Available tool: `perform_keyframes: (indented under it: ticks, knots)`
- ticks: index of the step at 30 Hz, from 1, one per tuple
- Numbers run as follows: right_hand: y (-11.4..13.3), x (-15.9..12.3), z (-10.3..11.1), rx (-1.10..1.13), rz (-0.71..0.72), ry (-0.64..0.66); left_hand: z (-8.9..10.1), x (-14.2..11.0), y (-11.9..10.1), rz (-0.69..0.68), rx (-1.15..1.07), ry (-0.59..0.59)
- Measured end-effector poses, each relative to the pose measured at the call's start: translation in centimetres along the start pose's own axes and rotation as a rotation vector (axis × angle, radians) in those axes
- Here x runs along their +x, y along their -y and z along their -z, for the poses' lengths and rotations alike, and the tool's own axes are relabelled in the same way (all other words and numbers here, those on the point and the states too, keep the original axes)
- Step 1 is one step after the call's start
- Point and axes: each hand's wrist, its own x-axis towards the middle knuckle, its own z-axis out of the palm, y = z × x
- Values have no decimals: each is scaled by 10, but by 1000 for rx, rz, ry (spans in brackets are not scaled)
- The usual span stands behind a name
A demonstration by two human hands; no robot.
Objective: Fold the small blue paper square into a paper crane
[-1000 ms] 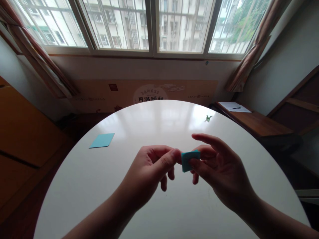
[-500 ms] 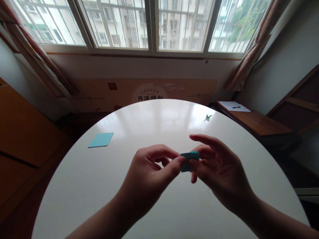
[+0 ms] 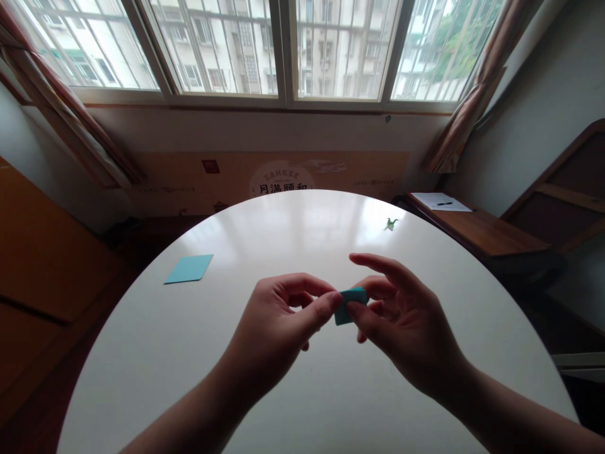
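Observation:
A small folded piece of teal paper (image 3: 347, 315) is held up above the table between my two hands. My left hand (image 3: 288, 315) pinches its left edge between thumb and forefinger. On the other side, my right hand (image 3: 401, 315) grips it with the thumb in front and fingers behind, while the forefinger sticks out free above. The fingertips cover part of the paper, so its exact folds are hidden. To the left on the table lies a flat stack or sheet of light blue square paper (image 3: 189, 269).
A small green folded paper figure (image 3: 390, 224) sits toward the far right of the round white table (image 3: 283, 239). Beyond it, a wooden side table (image 3: 496, 233) carries a white paper sheet (image 3: 432, 202) with a pen on it. Barred windows stand behind.
Both hands and the folded paper have shifted slightly left in view, and the camera view has moved a little too. The paper is tilted a bit more, still in both hands.

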Motion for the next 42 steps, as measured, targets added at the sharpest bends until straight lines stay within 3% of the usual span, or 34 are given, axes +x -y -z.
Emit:
perform_keyframes:
  ticks: [6, 14, 21, 31, 42]
  knots:
    - [-3, 2, -1, 14, -36, -20, -4, 1, 3, -25, -38, -29]
    - [-9, 9, 3, 202, -209, 76, -7, 1, 8, -47, -31, -70]
    - [-10, 14, 4, 389, -306, 60, -7, 2, 5, -56, -40, -74]
    - [-10, 15, 11, 494, -283, 117, -6, 0, 4, -83, -55, -69]
    - [-10, 14, 11, 436, -297, 111, -6, 4, 10, -39, -104, -92]
